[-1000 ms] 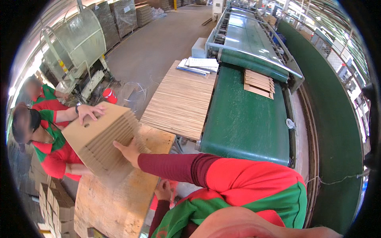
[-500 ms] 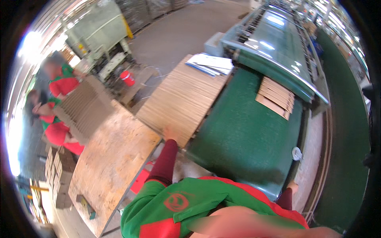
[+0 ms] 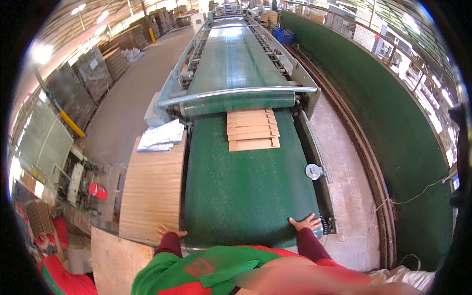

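My left hand (image 3: 169,231) rests with fingers spread at the near end of a brown ribbed cardboard surface (image 3: 152,194), close to the belt's left edge. Fingers apart, my right hand (image 3: 306,222) lies on the near right corner of a green conveyor belt (image 3: 241,191). Neither hand holds anything. Farther along the belt, overlapping flat cardboard pieces (image 3: 253,132) lie in a short row, their far end up against the roller of a raised conveyor (image 3: 236,69).
Papers (image 3: 162,135) lie on the cardboard's far end. A wooden board (image 3: 118,263) is at my near left. A metal wheel (image 3: 313,171) sits on the belt's right side. At left are a red bucket (image 3: 98,191) and a co-worker (image 3: 61,270) beside cardboard. A green wall (image 3: 364,98) runs along the right.
The view has swung from the left to straight along the belt. My right hand has come from beside the belt's right edge onto its surface. My left hand stays near the cardboard's near end.
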A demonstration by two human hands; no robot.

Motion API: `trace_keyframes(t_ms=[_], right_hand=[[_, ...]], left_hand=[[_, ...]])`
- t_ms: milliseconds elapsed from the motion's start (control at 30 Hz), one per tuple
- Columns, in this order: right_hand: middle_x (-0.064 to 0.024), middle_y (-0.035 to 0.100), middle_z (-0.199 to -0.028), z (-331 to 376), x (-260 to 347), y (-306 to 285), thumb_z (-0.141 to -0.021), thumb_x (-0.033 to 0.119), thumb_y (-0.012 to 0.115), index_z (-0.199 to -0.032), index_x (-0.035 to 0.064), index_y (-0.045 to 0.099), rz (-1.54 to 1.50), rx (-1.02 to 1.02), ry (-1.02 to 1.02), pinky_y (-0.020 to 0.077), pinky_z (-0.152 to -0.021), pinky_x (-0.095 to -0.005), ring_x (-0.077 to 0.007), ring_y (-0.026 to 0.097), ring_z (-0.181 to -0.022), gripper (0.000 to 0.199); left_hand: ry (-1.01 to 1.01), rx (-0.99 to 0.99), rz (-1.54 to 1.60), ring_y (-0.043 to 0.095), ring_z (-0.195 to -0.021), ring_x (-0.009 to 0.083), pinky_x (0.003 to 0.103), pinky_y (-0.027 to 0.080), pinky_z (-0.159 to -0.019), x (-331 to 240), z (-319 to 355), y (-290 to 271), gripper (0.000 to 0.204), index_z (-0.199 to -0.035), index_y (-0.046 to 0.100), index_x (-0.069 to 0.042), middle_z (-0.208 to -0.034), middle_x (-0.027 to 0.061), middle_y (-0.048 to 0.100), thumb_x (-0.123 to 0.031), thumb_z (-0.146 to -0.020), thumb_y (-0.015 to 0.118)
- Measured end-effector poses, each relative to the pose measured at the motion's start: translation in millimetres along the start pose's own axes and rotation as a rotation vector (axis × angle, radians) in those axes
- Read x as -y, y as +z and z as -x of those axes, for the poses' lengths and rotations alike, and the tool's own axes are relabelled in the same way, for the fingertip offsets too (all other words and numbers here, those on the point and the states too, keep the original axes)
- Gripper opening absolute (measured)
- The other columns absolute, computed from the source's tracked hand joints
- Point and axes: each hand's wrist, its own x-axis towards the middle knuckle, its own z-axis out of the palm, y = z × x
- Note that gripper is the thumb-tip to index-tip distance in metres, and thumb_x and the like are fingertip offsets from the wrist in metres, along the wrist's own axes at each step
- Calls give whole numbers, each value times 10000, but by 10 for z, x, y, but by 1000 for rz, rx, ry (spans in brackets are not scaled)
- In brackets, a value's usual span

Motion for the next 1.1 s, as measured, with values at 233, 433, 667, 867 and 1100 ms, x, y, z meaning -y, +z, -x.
trace_keyframes(t_ms=[233,433,667,867,1100], right_hand=[[-295,-127,-1493,-7,-178,122,-448,751,748,-1482,117,-69,42,3,-27,42,-1111,-563,-484,-147,-1367,1462],[-302,-123,-1489,-209,-307,296,-441,780,725,-1481,123,-68,38,-40,-72,29,-1097,-597,-497,-150,-1361,1464],[-313,-109,-1487,-237,-264,311,-436,816,691,-1478,125,-94,123,-40,-44,18,-1106,-574,-497,-128,-1366,1476],[-332,-94,-1478,-306,-322,402,-432,813,698,-1479,100,-53,76,-92,-62,47,-1095,-599,-510,-114,-1362,1473],[-311,-105,-1483,-194,-444,401,-471,688,785,-1481,115,-20,-57,-125,-72,76,-1090,-603,-462,-126,-1376,1413]], left_hand=[[-23,-1,-55,-92,-1415,363,614,137,-1081,-24,-263,87,1492,-1465,-149,-168,-1532,160,-145,-610,-441,843],[7,15,-35,-65,-1422,353,640,184,-1061,-12,-252,94,1437,-1471,-124,-175,-1538,143,-141,-582,-486,839],[42,-10,-126,-33,-1417,383,661,196,-1044,-10,-347,155,1382,-1473,-114,-166,-1538,150,-133,-628,-533,787],[35,-24,-35,-72,-1411,396,673,194,-1035,45,-418,231,1321,-1476,-101,-155,-1530,169,-151,-678,-584,721],[112,-10,-12,-65,-1375,496,552,81,-1117,75,-347,164,1368,-1467,-100,-71,-1507,273,-92,-751,-563,669]])
